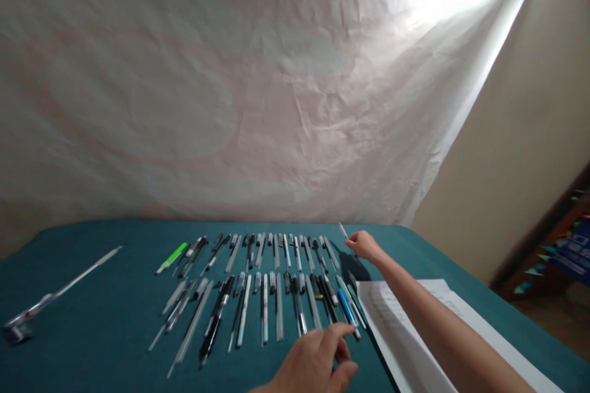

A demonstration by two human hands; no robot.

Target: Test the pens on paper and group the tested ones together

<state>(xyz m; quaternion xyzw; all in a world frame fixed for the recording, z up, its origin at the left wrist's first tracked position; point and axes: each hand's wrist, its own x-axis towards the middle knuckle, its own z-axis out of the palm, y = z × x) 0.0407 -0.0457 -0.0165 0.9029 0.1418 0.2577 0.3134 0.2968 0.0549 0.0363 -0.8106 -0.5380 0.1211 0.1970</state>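
Note:
At the right end of the back row, my right hand [365,245] pinches a slim, pale pen [343,231] that tilts up from the fingers. Its lower part is mostly hidden by the hand. My left hand [320,356] is low in front of the front row, thumb and index finger apart, with nothing held. Its index fingertip is close to a blue pen [346,307]; I cannot tell whether they touch. Pen parts lie in two rows: clear barrels [279,313], dark caps [272,282], thin refills and patterned white barrels [265,307].
White printed sheets [437,292] lie at the right under my right forearm. A green highlighter-like pen [171,258] ends the back row at the left. Farther left lies a long clear stick-like thing [69,285]. A pale sheet [207,104] hangs behind the green-covered table [101,331].

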